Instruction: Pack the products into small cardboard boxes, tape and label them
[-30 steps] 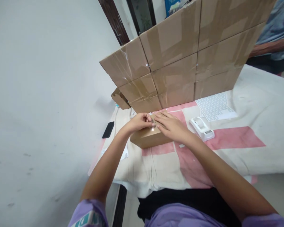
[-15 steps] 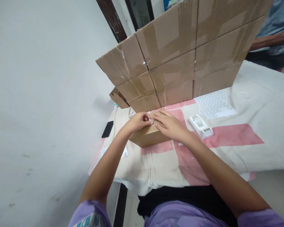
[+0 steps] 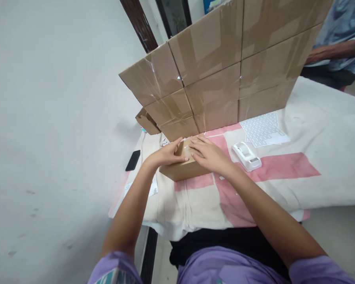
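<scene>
Opens left hand (image 3: 167, 154) from an earlier curl, spread over small cardboard box (image 3: 186, 172) on tablecloth (image 3: 284, 193), rests right hand (image 3: 208, 154) flat beside clear tape (image 3: 187, 146) already on top, whether finished unclear.

Wearer's bare hands (image 3: 207, 154): two. Oblong brown cardboard box (image 3: 184, 171): one (beneath hands). White plastic tape dispenser (image 3: 246, 157): one. Flat black phone (image 3: 133, 160): one. Tall brown cardboard panel (image 3: 211, 75): one.

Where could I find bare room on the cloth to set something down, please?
The widest bare patch of cloth lies right of the tape dispenser and printed paper. A smaller one runs from the box to the near edge. It is crowded at the box, under the left hand and right hand, with the cardboard panel behind.
</scene>
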`<state>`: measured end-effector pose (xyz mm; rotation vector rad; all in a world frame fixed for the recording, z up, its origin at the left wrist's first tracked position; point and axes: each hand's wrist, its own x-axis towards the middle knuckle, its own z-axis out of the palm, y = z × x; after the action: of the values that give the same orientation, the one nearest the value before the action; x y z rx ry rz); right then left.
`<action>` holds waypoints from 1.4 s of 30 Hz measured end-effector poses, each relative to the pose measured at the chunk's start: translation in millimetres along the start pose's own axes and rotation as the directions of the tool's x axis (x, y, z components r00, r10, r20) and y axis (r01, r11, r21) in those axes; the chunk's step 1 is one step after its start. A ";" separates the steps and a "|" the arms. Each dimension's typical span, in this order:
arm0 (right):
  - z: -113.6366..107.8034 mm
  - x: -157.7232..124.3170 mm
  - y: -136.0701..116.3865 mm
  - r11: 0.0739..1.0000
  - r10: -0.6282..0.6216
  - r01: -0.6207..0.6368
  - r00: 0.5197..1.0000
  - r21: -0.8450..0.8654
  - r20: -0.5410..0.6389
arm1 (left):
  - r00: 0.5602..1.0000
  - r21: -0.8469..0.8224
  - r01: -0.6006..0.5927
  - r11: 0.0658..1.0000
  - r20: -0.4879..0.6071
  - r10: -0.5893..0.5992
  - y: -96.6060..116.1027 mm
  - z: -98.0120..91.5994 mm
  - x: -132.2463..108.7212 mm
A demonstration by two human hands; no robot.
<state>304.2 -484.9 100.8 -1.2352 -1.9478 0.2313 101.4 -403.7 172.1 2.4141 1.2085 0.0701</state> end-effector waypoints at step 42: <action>-6.0 -90.8 38.5 0.734 0.557 -0.312 0.785 0.603 -0.271 | 0.861 0.478 -0.035 0.878 -0.431 0.269 -5.7 78.1 -50.9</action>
<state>353.0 -541.8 36.4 -1.2225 -1.0575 0.6399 84.0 -468.1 106.7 3.0338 1.3479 0.5342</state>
